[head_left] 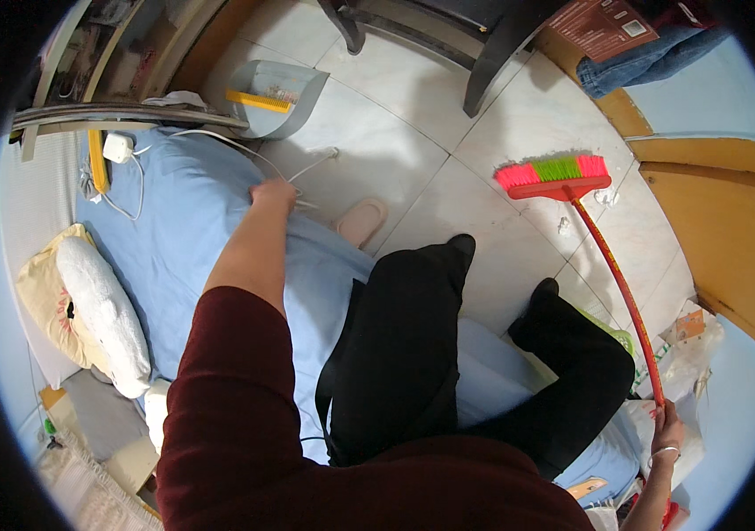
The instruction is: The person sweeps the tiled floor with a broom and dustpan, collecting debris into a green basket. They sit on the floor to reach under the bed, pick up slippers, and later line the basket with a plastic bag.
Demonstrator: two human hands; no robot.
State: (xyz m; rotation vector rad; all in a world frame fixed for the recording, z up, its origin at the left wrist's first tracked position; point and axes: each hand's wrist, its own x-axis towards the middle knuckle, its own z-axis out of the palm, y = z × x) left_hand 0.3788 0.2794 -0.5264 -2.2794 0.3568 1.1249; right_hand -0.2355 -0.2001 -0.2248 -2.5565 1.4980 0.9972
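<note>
My right hand [667, 431] is closed around the red handle of a broom [627, 288]. The broom's head, with pink and green bristles, lies on the floor tiles, with dark dust along the bristles and white scraps nearby. My left hand [274, 196] is closed at the edge of the blue-sheeted bed [191, 190]. A thin white cable [245, 149] runs to it from a white charger [118, 148], and loose cable sticks out past the fingers over the floor. The fingertips are partly hidden.
A grey dustpan [302, 99] with a yellow comb [258, 100] and debris stands beyond the bed. One pale slipper [361, 221] lies beside the bed. Dark furniture legs [483, 80] stand at the far side. Plastic bags [691, 354] crowd the right wall.
</note>
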